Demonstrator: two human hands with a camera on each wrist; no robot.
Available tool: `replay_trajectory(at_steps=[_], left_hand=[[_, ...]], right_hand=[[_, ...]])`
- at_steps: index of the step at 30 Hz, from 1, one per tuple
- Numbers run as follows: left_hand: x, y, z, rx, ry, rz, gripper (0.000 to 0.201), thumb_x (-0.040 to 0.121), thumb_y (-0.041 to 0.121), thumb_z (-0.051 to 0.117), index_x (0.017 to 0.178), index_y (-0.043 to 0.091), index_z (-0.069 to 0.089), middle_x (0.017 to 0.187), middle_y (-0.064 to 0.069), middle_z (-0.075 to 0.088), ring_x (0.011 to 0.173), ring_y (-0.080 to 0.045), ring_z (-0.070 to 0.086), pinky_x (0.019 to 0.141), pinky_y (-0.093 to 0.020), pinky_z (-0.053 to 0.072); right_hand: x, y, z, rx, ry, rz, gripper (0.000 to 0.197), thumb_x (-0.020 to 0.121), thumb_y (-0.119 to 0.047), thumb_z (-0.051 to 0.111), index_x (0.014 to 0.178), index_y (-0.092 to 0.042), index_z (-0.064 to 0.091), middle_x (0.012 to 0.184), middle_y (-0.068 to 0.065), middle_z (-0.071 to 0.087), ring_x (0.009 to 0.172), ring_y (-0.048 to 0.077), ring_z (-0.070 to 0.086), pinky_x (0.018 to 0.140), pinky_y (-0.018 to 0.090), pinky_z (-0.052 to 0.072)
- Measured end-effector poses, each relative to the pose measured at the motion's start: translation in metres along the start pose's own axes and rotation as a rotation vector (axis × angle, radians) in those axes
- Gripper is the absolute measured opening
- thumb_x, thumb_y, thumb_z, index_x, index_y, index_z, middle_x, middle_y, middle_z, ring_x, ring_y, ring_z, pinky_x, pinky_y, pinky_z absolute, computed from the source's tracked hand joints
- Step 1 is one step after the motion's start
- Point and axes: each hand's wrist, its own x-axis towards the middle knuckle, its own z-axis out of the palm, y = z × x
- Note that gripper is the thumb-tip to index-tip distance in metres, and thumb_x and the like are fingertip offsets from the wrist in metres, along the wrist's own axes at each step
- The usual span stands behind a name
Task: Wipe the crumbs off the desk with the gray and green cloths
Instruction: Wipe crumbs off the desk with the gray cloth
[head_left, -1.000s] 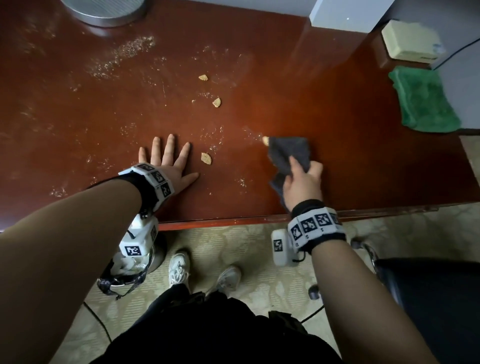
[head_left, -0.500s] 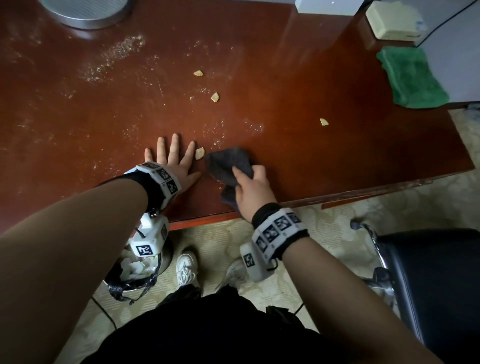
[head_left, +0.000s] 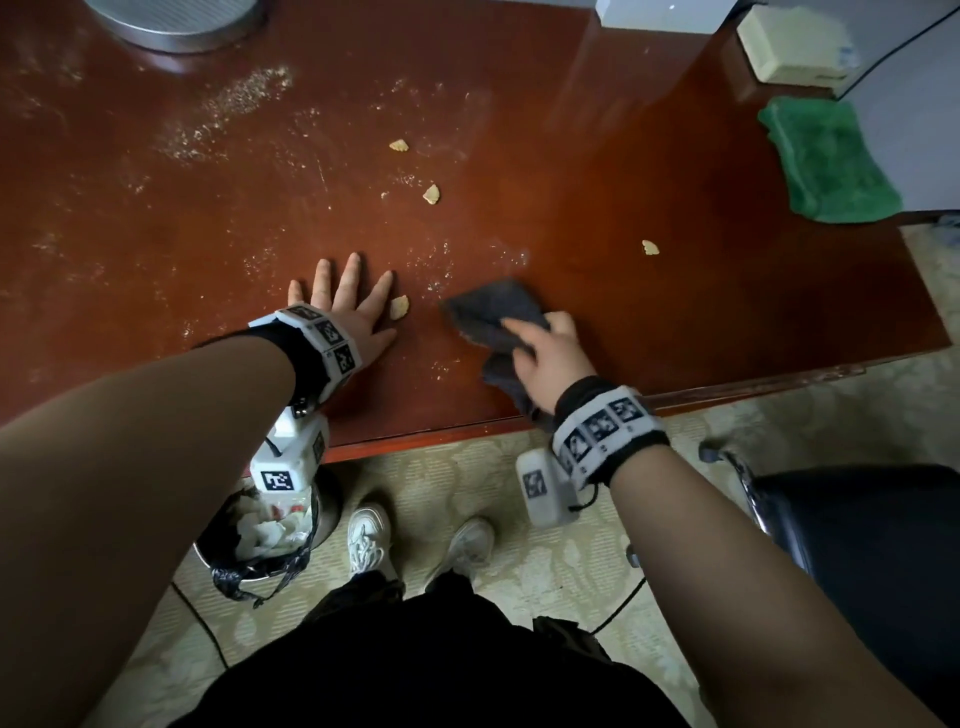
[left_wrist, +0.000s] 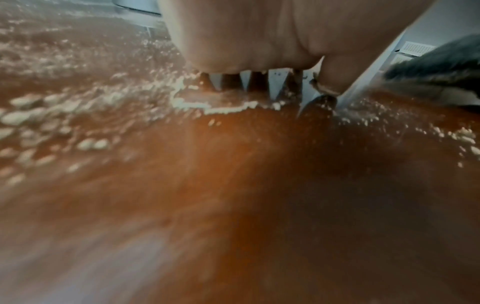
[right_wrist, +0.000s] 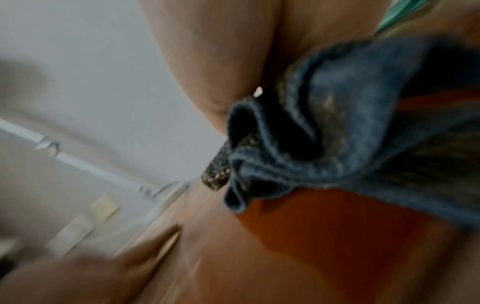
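My left hand (head_left: 343, 299) lies flat and open on the reddish-brown desk (head_left: 701, 208), fingers spread. A biscuit crumb (head_left: 399, 306) sits right beside its index finger. To the right, my right hand (head_left: 543, 353) grips the bunched gray cloth (head_left: 488, 312) and presses it on the desk near the front edge. Three more crumbs lie farther out (head_left: 399, 146) (head_left: 431, 194) (head_left: 650, 248), with fine crumb dust (head_left: 234, 104) at the back left. The green cloth (head_left: 826, 161) lies untouched at the far right edge. The right wrist view shows the gray cloth (right_wrist: 350, 123) folded under my palm.
A round metal base (head_left: 176, 21) stands at the back left and a cream box (head_left: 789, 47) at the back right. Below the desk edge are a lined bin (head_left: 260, 540), my shoes and a black chair (head_left: 857, 545) on the right.
My right hand swept the gray cloth left across the desk toward my left hand, then drew back slightly right. A crumb now lies exposed on the right. The left hand stayed flat.
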Motion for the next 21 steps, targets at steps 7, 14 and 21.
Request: replay_trajectory(at_steps=[7, 14, 21], left_hand=[[0.010, 0.020, 0.001, -0.024, 0.009, -0.079, 0.063, 0.094, 0.058, 0.018, 0.146, 0.038, -0.011, 0.155, 0.002, -0.023, 0.142, -0.034, -0.018, 0.114, -0.057, -0.003], [0.012, 0.021, -0.001, -0.038, -0.009, -0.105, 0.064, 0.093, 0.058, 0.019, 0.146, 0.039, -0.013, 0.154, 0.003, -0.025, 0.142, -0.032, -0.020, 0.113, -0.055, -0.005], [0.012, 0.023, -0.002, -0.019, -0.027, -0.117, 0.064, 0.093, 0.059, 0.017, 0.145, 0.039, -0.014, 0.154, 0.004, -0.026, 0.142, -0.031, -0.020, 0.113, -0.055, -0.004]], right_hand=[[0.062, 0.073, -0.102, 0.122, 0.400, 0.481, 0.049, 0.095, -0.015, 0.039, 0.144, -0.020, 0.036, 0.150, 0.018, 0.022, 0.135, 0.028, 0.031, 0.108, 0.033, 0.026], [0.092, 0.074, -0.091, 0.152, 0.344, 0.584, 0.046, 0.096, -0.034, 0.042, 0.139, -0.022, 0.034, 0.145, 0.013, 0.031, 0.132, 0.033, 0.036, 0.108, 0.047, 0.031], [0.062, 0.008, -0.026, -0.186, -0.013, -0.057, 0.051, 0.094, -0.014, 0.043, 0.142, -0.031, 0.033, 0.147, 0.008, 0.017, 0.125, 0.035, 0.032, 0.109, 0.035, 0.031]])
